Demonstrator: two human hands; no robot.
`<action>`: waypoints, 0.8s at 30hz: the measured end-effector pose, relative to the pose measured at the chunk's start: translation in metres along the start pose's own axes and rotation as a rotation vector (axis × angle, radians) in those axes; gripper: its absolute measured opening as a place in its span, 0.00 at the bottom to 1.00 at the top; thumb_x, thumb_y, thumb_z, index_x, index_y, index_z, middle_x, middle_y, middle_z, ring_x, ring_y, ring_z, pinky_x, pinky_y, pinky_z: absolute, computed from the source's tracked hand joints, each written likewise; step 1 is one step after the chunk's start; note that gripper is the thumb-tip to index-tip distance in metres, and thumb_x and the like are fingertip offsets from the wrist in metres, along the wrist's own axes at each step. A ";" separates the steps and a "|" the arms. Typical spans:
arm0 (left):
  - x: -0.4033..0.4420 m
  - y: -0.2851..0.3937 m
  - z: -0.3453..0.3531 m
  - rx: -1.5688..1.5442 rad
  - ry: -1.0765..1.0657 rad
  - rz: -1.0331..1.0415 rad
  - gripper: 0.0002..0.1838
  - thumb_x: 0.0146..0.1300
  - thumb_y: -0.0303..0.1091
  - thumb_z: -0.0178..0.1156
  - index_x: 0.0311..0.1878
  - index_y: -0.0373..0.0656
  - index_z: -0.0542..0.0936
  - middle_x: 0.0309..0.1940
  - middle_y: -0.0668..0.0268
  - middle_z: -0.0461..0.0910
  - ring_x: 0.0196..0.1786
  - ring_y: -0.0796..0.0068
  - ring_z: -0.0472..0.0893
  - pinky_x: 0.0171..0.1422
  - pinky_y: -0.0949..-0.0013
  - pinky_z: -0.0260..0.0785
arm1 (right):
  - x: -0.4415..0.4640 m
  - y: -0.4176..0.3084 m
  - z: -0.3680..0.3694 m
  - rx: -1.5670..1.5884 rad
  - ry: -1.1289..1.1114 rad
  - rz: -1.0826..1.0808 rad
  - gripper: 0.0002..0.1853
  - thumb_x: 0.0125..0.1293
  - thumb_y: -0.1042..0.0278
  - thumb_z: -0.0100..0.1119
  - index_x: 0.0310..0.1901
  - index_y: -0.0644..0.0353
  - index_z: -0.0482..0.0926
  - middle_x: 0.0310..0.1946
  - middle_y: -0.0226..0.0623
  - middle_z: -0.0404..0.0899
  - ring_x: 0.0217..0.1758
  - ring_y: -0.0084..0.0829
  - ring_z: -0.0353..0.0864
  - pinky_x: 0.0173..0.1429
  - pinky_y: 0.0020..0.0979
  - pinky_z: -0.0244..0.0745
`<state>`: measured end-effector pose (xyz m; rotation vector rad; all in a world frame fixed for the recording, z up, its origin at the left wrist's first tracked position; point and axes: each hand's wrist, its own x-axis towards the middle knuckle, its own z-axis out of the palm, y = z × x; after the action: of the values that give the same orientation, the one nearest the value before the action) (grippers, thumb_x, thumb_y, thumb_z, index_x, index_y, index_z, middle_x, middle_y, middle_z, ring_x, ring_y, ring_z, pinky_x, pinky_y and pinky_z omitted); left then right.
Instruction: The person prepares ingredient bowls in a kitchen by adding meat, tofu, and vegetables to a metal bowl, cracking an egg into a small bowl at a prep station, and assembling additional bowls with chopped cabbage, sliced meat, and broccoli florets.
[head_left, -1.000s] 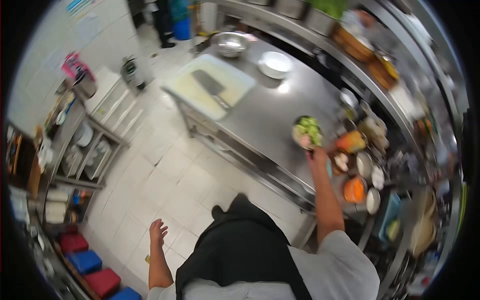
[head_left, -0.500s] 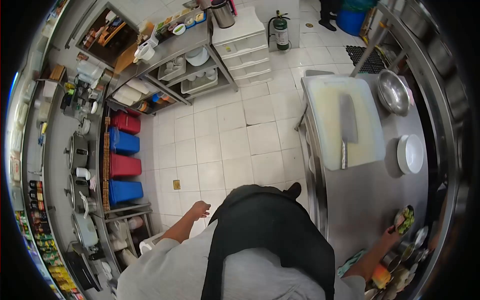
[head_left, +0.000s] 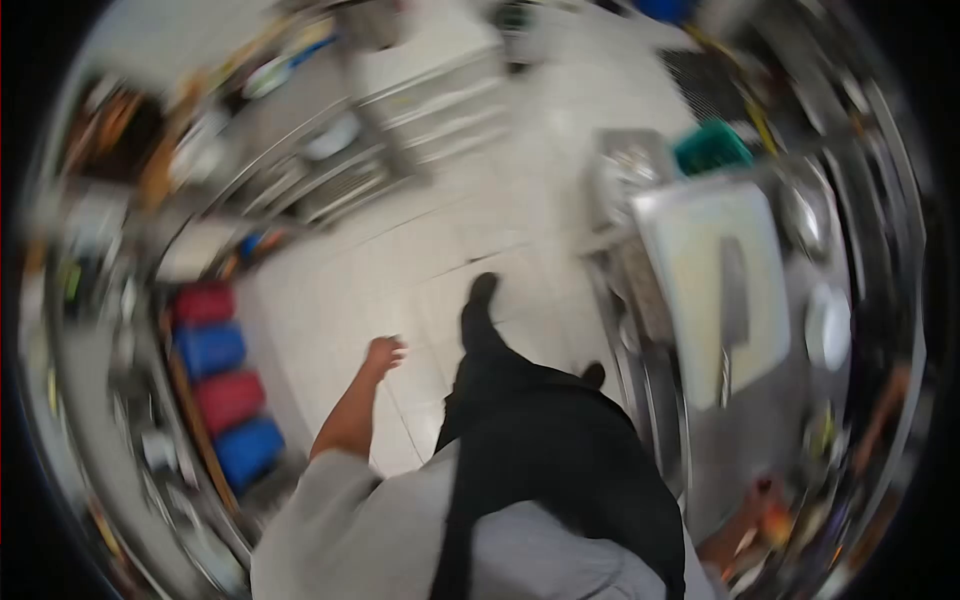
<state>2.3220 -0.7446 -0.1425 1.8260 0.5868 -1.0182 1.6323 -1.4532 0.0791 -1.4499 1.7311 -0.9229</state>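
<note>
My left hand (head_left: 385,354) hangs over the tiled floor, its fingers loosely apart and nothing in them. Low on the steel counter at right, my right hand (head_left: 762,496) is smeared by motion, so its fingers cannot be made out. Just beyond it is a small container with chopped green food (head_left: 822,434), apparently apart from the hand, though blurred. Farther up the counter, a large knife (head_left: 735,300) lies on a white cutting board (head_left: 690,290). A white bowl (head_left: 828,328) stands to the right of the board.
A metal tray (head_left: 628,178) and a green bin (head_left: 712,150) are beyond the board. Red and blue boxes (head_left: 212,348) line the left side. White drawers (head_left: 440,90) stand at the back. At far right, a bare forearm or its reflection (head_left: 884,415) shows.
The view has shifted and blurred, and a leg now stretches forward. My right hand, earlier at the small container of chopped greens, now appears farther back from it. The tray and green bin came into view.
</note>
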 end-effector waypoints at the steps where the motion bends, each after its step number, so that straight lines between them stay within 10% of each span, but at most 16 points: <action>1: 0.028 0.024 -0.019 -0.058 -0.020 -0.026 0.22 0.74 0.49 0.52 0.64 0.48 0.72 0.56 0.64 0.80 0.48 0.65 0.83 0.48 0.59 0.76 | -0.049 -0.032 0.020 0.738 0.178 0.298 0.06 0.68 0.71 0.61 0.32 0.57 0.75 0.26 0.31 0.72 0.31 0.29 0.72 0.37 0.33 0.73; 2: 0.057 0.048 -0.028 -0.032 0.006 -0.020 0.25 0.73 0.52 0.53 0.67 0.51 0.71 0.64 0.63 0.75 0.55 0.61 0.81 0.55 0.55 0.75 | -0.096 -0.063 0.039 1.187 0.483 0.487 0.07 0.68 0.72 0.59 0.31 0.57 0.76 0.25 0.32 0.72 0.32 0.29 0.72 0.38 0.34 0.73; 3: 0.077 0.070 -0.040 -0.091 -0.096 -0.014 0.28 0.73 0.55 0.54 0.69 0.51 0.69 0.68 0.62 0.72 0.58 0.60 0.81 0.59 0.55 0.74 | -0.119 -0.060 0.037 0.674 0.479 0.551 0.07 0.71 0.68 0.58 0.33 0.57 0.75 0.25 0.32 0.72 0.31 0.30 0.73 0.35 0.34 0.72; 6: 0.114 0.154 -0.015 0.165 -0.142 -0.146 0.34 0.72 0.59 0.56 0.73 0.47 0.68 0.68 0.62 0.73 0.57 0.64 0.81 0.56 0.58 0.74 | -0.180 -0.066 0.035 0.812 0.515 0.705 0.14 0.76 0.54 0.56 0.41 0.58 0.72 0.28 0.36 0.75 0.28 0.34 0.74 0.29 0.31 0.70; 13: 0.154 0.225 0.020 0.385 -0.321 -0.109 0.34 0.71 0.59 0.59 0.71 0.46 0.70 0.66 0.62 0.74 0.53 0.67 0.80 0.52 0.61 0.74 | -0.312 -0.082 0.031 0.831 0.617 0.729 0.26 0.73 0.44 0.60 0.21 0.51 0.70 0.27 0.37 0.79 0.29 0.31 0.79 0.27 0.27 0.71; 24: 0.089 0.181 0.162 0.855 -0.479 0.021 0.36 0.73 0.64 0.49 0.74 0.49 0.68 0.74 0.59 0.67 0.58 0.56 0.78 0.58 0.52 0.70 | -0.585 0.150 -0.039 1.211 1.037 0.990 0.25 0.74 0.43 0.58 0.25 0.51 0.67 0.22 0.38 0.76 0.23 0.32 0.76 0.23 0.27 0.68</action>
<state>2.4406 -0.9737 -0.1632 2.1500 -0.2116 -1.7959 1.6066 -0.8528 0.0063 0.7543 1.5549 -1.7094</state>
